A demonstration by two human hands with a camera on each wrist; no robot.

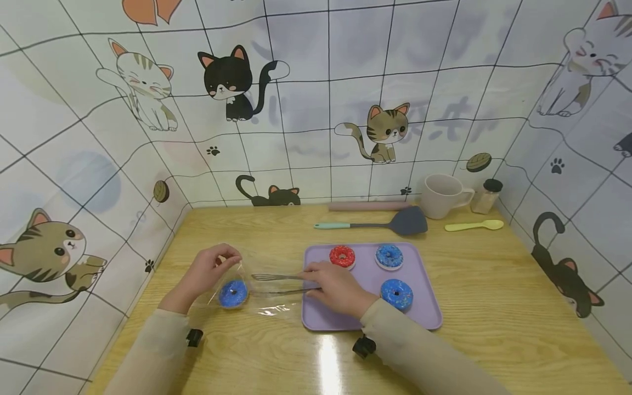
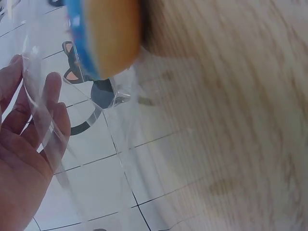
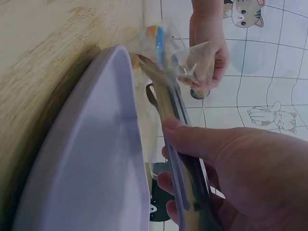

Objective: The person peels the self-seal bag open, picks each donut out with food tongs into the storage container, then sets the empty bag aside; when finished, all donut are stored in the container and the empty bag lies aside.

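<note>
Gripping tongs: right hand [image 1: 336,288] curled round metal tongs [image 1: 276,277] over the purple tray [image 1: 424,318]
Left hand [image 1: 209,269]: pinches the clear bag [image 1: 257,299]
Bagged blue donut [image 1: 233,293]: on table, left of tray
Farther: spatula [image 1: 380,224], mug [image 1: 441,196]

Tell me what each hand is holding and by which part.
The left hand pinches the clear plastic bag at its open edge, a blue donut inside. The right hand grips the metal tongs at the handle end.
</note>
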